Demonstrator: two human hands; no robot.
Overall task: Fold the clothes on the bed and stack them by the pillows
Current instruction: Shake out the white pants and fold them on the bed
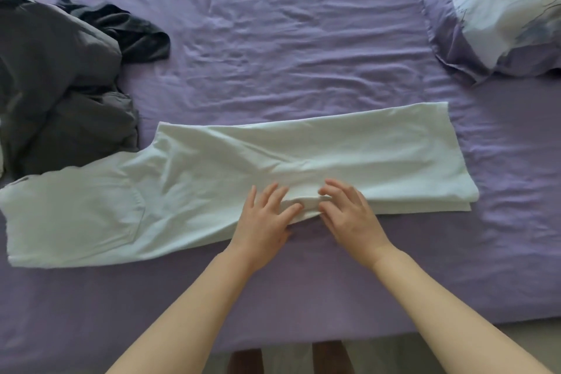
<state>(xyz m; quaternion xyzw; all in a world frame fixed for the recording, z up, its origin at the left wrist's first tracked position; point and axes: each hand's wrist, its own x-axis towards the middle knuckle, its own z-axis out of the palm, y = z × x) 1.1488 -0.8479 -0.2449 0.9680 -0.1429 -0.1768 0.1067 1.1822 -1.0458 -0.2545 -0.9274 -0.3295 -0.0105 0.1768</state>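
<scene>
White trousers lie flat across the purple bed sheet, legs laid one on the other, waist at the left and hems at the right. My left hand and my right hand rest side by side on the near edge of the legs. Their fingertips pinch a small bunched wrinkle of the white cloth between them. A heap of dark grey clothes sits at the left, touching the trousers' waist end. A floral pillow lies at the far right corner.
The bed's near edge runs along the bottom, with floor and my feet below it. Wrinkled sheet stretches between the trousers and the pillow.
</scene>
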